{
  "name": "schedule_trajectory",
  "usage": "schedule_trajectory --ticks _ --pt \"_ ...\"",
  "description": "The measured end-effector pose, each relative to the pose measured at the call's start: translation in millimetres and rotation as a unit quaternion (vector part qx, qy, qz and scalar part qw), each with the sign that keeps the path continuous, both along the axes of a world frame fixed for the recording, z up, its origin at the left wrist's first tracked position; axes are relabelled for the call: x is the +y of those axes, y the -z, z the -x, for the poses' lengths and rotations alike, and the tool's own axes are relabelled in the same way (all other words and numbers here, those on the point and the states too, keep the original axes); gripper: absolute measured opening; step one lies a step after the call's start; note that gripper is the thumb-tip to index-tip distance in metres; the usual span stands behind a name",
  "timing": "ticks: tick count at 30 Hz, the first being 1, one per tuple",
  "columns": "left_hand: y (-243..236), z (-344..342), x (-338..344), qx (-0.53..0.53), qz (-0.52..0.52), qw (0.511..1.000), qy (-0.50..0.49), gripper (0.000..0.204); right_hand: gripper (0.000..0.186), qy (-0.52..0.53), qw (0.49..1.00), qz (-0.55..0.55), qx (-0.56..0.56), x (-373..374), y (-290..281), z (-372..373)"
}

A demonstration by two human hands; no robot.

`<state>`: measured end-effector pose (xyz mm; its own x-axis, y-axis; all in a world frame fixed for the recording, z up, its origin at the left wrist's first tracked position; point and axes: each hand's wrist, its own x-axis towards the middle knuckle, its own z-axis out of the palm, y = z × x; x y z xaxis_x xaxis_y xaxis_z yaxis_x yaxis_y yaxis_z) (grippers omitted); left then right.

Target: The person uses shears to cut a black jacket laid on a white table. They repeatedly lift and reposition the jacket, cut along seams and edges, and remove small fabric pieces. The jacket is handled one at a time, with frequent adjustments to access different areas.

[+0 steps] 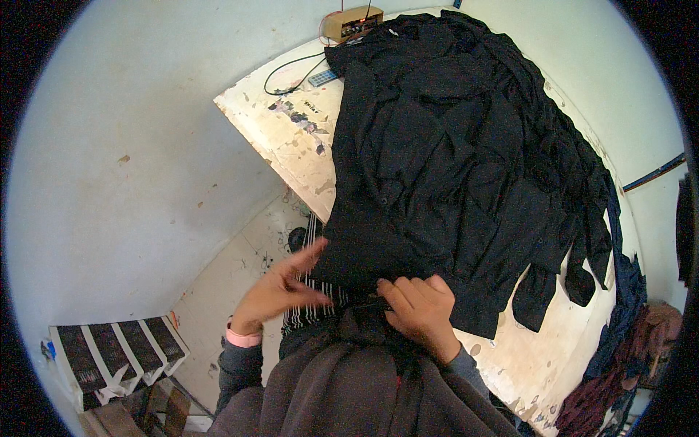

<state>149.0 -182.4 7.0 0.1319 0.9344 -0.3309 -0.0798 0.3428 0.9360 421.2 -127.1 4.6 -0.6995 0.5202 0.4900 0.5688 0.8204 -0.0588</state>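
Observation:
A large spread of black garments [437, 146] covers most of the worn table, with sleeves and flaps trailing toward the right. My right hand [421, 309] is closed at the near edge of the black cloth, its fingers curled over and pinching the fabric near my body. Beside the cloth's left corner is my left hand [284, 291], with the thumb and fingers apart and nothing between them. It is slightly blurred, and a pink band [243, 335] circles its wrist. Black-and-white striped fabric [312, 312] shows just below the cloth, between my hands.
The pale, stained tabletop [291, 138] carries a remote control [322, 78], a looping black cable [273, 76] and a wooden box with wires [352, 24]. Maroon and dark blue cloth [619, 357] hangs at the right edge. A black-and-white striped item [116, 353] stands at lower left.

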Motion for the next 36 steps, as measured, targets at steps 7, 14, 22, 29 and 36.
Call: schedule_trajectory --ticks 7,14,22,29,36 --pt "64.4 47.6 -7.6 0.416 0.013 0.907 -0.068 0.057 0.022 -0.053 0.998 -0.024 0.035 -8.9 16.6 18.8" --pt "75.5 -20.9 9.0 -0.120 -0.004 0.969 -0.217 0.024 0.014 -0.089 0.996 0.015 0.006 -17.3 15.9 24.6" --pt "60.5 -16.2 10.0 0.029 -0.057 0.977 -0.205 0.066 0.022 -0.098 0.980 0.164 -0.064 -15.3 26.3 26.3" --pt "53.9 -10.6 8.0 0.094 -0.142 0.963 -0.209 0.091 0.028 -0.019 0.934 0.349 0.081 9.6 -10.0 60.8" --pt "48.2 -9.5 6.5 0.163 -0.173 0.950 -0.200 0.101 0.024 0.056 0.967 0.244 0.045 32.7 1.9 97.5"
